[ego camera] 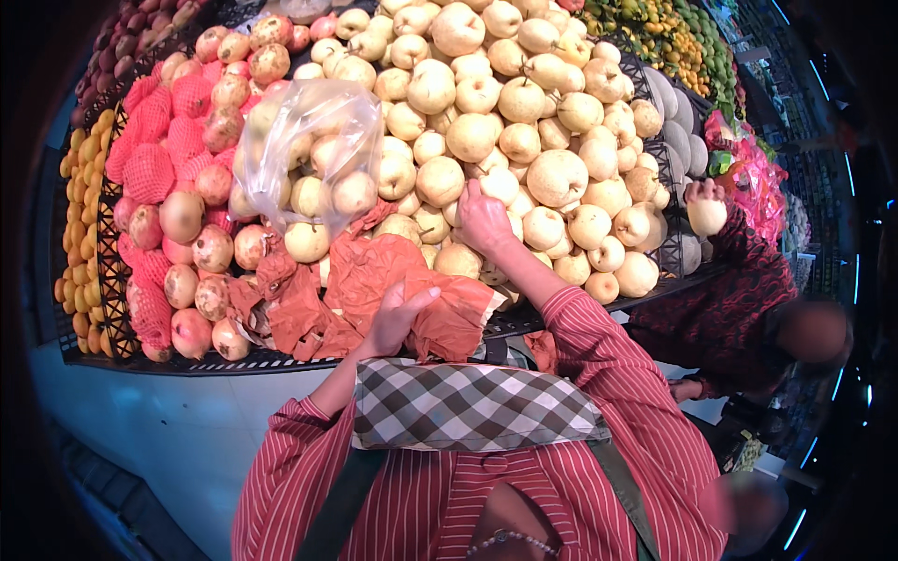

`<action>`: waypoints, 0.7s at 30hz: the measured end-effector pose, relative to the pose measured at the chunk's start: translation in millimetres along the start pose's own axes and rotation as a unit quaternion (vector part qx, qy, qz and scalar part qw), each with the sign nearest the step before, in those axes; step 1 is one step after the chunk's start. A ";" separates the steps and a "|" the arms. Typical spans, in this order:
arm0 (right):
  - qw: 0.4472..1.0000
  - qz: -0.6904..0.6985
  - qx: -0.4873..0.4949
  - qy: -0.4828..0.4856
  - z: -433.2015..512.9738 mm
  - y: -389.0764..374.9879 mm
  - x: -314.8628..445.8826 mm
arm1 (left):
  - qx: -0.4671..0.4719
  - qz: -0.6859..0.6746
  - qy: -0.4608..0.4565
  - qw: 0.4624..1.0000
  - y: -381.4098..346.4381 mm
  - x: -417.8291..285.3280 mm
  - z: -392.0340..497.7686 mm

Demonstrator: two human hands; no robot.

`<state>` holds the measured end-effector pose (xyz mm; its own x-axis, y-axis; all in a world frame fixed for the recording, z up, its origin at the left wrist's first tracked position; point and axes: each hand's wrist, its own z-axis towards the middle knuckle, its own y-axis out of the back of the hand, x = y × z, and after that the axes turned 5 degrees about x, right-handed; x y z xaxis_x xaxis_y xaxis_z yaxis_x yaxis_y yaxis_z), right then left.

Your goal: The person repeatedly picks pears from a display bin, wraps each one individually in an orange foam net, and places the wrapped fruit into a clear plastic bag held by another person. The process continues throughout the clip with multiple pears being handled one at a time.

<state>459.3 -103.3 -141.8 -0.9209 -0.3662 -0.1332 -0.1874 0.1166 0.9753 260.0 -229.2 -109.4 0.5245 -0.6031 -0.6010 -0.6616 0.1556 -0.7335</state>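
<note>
My left hand [393,321] holds crumpled red wrapping paper [454,312] at the front edge of the fruit display, its thumb lying over the paper. My right hand [485,221] reaches into the heap of pale yellow pears [519,144], with its fingertips against a pear [499,186]. Whether it grips that pear is hidden. More red paper [365,270] lies loose over the front pears, left of centre. Behind it, a clear plastic bag [305,151] rests on the heap with several pears in or under it.
Pomegranates [212,249], some in pink foam nets [149,172], lie left of the pears. Orange fruit [84,231] is beyond a black lattice divider [112,266]. At right, another person [722,308] holds up a pear [706,217] near grey-green melons [691,151].
</note>
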 end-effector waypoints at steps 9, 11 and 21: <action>0.998 0.064 0.014 0.021 -4.7 15.1 -12.2 | -0.011 0.021 -0.007 1.000 -2.6 -1.6 -1.4; 0.995 0.090 -0.017 0.040 -15.6 26.8 -12.5 | -0.016 0.003 -0.010 1.000 -3.0 -1.0 -3.4; 0.426 0.896 -0.056 -0.117 -81.4 75.9 -50.5 | -0.016 0.011 -0.019 1.000 -3.9 3.9 4.5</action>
<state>519.5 -151.1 -46.7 0.4366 0.3205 0.8406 0.8923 -0.0351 -0.4501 267.0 -228.6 -110.3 0.5294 -0.5695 -0.6288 -0.6898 0.1424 -0.7098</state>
